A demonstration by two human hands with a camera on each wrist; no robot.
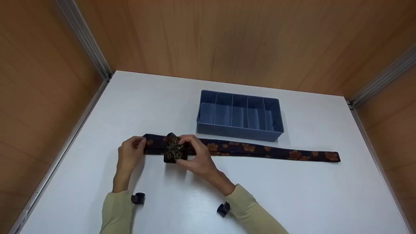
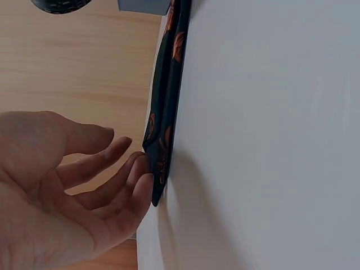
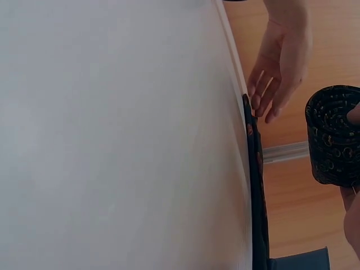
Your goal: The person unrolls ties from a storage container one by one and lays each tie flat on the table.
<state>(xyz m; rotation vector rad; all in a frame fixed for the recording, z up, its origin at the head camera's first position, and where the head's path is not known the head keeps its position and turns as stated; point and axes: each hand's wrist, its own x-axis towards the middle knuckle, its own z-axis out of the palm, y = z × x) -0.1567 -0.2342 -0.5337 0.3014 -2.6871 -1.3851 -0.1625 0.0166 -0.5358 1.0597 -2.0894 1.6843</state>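
A dark necktie with orange flowers (image 1: 253,149) lies stretched out flat, folded lengthwise, across the white table. My left hand (image 1: 128,154) is at its left end; in the left wrist view the fingertips (image 2: 143,194) touch the tie's edge while the thumb stays apart. Between thumb and fingers, my right hand (image 1: 200,161) grips a second necktie, black with a gold pattern, coiled into a roll (image 1: 175,151). In the right wrist view the rolled necktie (image 3: 332,154) shows its spiral layers from above, held over the flat tie and apart from it.
Behind the flat tie stands a blue box (image 1: 239,131) with several compartments split by thin dividers. Wooden panels (image 1: 227,42) close off the back and both sides of the white table (image 1: 312,191). Black wrist devices (image 1: 139,198) sit at both sleeves.
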